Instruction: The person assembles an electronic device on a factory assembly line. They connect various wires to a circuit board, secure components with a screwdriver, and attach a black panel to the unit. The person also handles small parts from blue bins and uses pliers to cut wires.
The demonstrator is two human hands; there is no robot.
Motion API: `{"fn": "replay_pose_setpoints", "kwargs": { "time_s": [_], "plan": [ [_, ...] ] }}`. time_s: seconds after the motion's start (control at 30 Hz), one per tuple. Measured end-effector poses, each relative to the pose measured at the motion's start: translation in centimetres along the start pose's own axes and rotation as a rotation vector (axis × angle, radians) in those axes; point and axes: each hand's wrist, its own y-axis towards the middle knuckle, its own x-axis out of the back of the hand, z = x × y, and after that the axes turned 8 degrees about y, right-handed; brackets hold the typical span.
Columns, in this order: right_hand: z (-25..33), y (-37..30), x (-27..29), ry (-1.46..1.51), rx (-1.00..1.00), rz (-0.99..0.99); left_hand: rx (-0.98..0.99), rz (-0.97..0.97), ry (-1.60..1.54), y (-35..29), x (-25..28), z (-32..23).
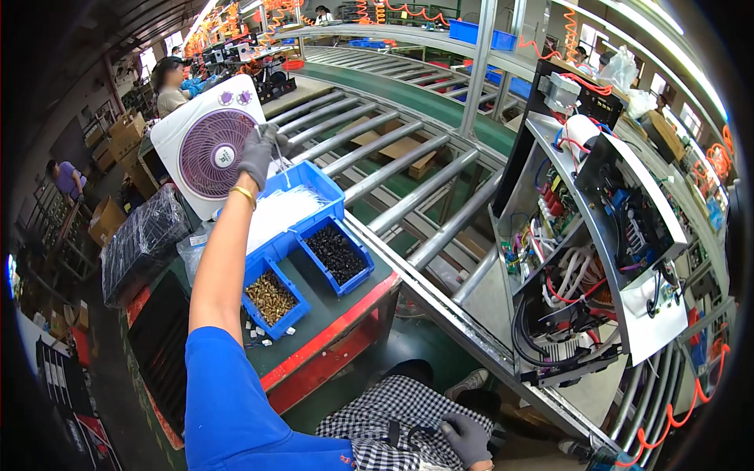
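Note:
My left hand (261, 159), in a grey glove, is raised over a blue bin (334, 191) of thin white strips (292, 210) that look like cable ties. Its fingers are closed, with thin white strips showing at the fingertips. Just behind it stands a white box fan (169, 141) with a purple grille. Two smaller blue bins sit nearer me, one with black screws or similar small parts (338, 253), the other with brass-coloured fittings (271, 298). My right hand (466, 439), also gloved, rests on my checked apron (377, 416) with loose fingers, holding nothing visible.
A metal roller conveyor (408, 212) runs beside the red-edged bench (338, 334). On its right stands an opened machine (581, 259) with exposed boards and wiring. Black plastic-wrapped goods (145, 243) lie left of the fan. A person (169, 86) works beyond it.

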Motion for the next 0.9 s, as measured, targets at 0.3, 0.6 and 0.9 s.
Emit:
{"fn": "replay_pose_setpoints", "kwargs": {
  "time_s": [0.3, 0.6, 0.9],
  "plan": [
    [-1.8, 0.9, 0.0, -0.146, -0.024, 0.121, -0.08, 0.141, 0.866, 1.4, 7.2, 2.9],
    [-1.4, 1.4, -1.1, -0.126, -0.044, 0.16, 0.305, 0.217, 1.371, -3.6, 8.5, 5.0],
    [-0.3, 1.8, -0.8, -0.251, -0.108, 0.216, 0.421, 0.304, 1.481, -1.7, 8.0, 8.9]
  ]
}}
